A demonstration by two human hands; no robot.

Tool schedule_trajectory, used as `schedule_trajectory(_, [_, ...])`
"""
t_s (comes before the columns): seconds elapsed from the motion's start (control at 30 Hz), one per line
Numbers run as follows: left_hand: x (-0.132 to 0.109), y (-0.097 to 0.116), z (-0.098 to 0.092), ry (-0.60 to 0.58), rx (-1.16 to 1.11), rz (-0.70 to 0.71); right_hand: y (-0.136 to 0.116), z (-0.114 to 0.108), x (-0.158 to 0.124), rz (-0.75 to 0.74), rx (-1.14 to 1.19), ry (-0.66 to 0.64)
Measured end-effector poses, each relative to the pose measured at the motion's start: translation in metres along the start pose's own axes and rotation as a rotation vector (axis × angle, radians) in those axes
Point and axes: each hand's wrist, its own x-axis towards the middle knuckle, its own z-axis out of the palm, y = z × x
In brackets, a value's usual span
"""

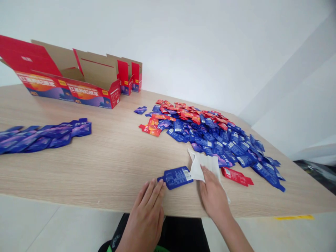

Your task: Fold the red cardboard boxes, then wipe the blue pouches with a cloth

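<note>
At the near edge of the wooden table [112, 196], the left hand [145, 213] lay open, fingers spread, just beside a blue sachet [175, 177]. The right hand [214, 192], fingers extended flat, pressed on a white cloth [204, 166] touching the sachet's end. Farther on lay a heap of blue and red sachets [207, 134], and red cartons [63, 80] stood along the far edge.

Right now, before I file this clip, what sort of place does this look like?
Probably a packing or sorting room: a light wood-grain table carries a heap of blue and red sachets, with open red cardboard cartons along its far side.
</note>
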Motion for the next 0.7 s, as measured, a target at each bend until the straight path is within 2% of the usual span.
schedule_trajectory(0.03, [0.000,0.000,0.001,0.002,0.001,-0.001,-0.001,-0.003,-0.003,-0.016,0.033,0.023])
schedule_trajectory(0.1, [0.000,0.001,0.000,0.022,-0.008,-0.011,-0.021,-0.004,-0.011,-0.150,0.125,0.009])
schedule_trajectory(0.17, [0.001,0.001,-0.001,0.024,-0.038,-0.013,-0.050,0.000,-0.020,-0.369,0.199,-0.131])
schedule_trajectory(0.23, [0.002,-0.001,-0.004,0.015,-0.068,-0.011,-0.065,0.004,-0.025,-0.443,0.215,-0.207])
schedule_trajectory(0.3, [0.002,-0.002,-0.006,-0.001,-0.087,-0.020,-0.056,0.007,-0.026,-0.334,0.171,-0.176])
schedule_trajectory(0.37, [0.004,-0.004,-0.008,-0.016,-0.121,-0.057,-0.030,0.007,-0.027,-0.150,0.107,-0.089])
schedule_trajectory(0.43, [0.009,-0.004,-0.007,-0.064,-0.175,-0.137,-0.003,0.006,-0.027,-0.033,0.077,-0.025])
schedule_trajectory(0.53, [0.022,-0.004,-0.002,-0.118,-0.200,-0.258,0.018,0.005,-0.030,-0.003,0.086,-0.022])
schedule_trajectory(0.7, [0.047,-0.009,0.013,-0.243,-0.199,-0.224,0.014,0.005,-0.035,0.007,0.125,-0.028])
